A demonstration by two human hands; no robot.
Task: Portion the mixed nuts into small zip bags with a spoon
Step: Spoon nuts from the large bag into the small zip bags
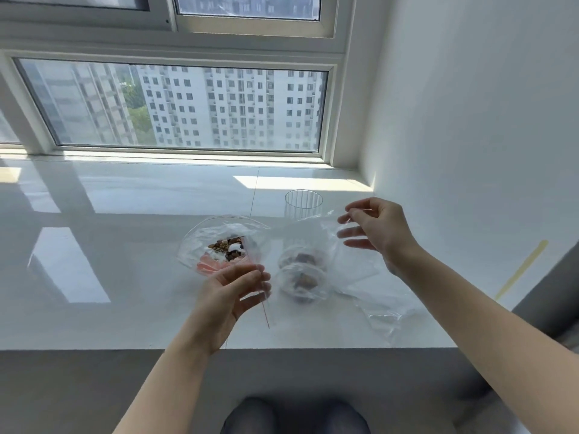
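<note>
Stretching below the wide window [188, 108], the glossy white stone bench [131, 245] carries everything, and places here are given from the clear round bowl of mixed nuts [219, 245] near its middle. A crumpled sheet of clear plastic [382, 305] lies well to the right of the bowl, by the bench's front edge. Held up just right of the bowl is a clear small zip bag [300, 242], stretched between both hands. The right hand [376, 227], raised well right of the bowl, pinches the bag's top edge between thumb and forefinger, the other fingers loosely spread. The left hand [228, 292], just in front of the bowl, pinches the bag's red-striped edge, palm up. Through the bag show two filled bags of brown nuts [302, 274], lying right of the bowl. A ribbed clear glass tumbler [303, 204] stands behind and right of the bowl. Inside the bowl, a white plastic spoon [234, 247] rests on the nuts.
</note>
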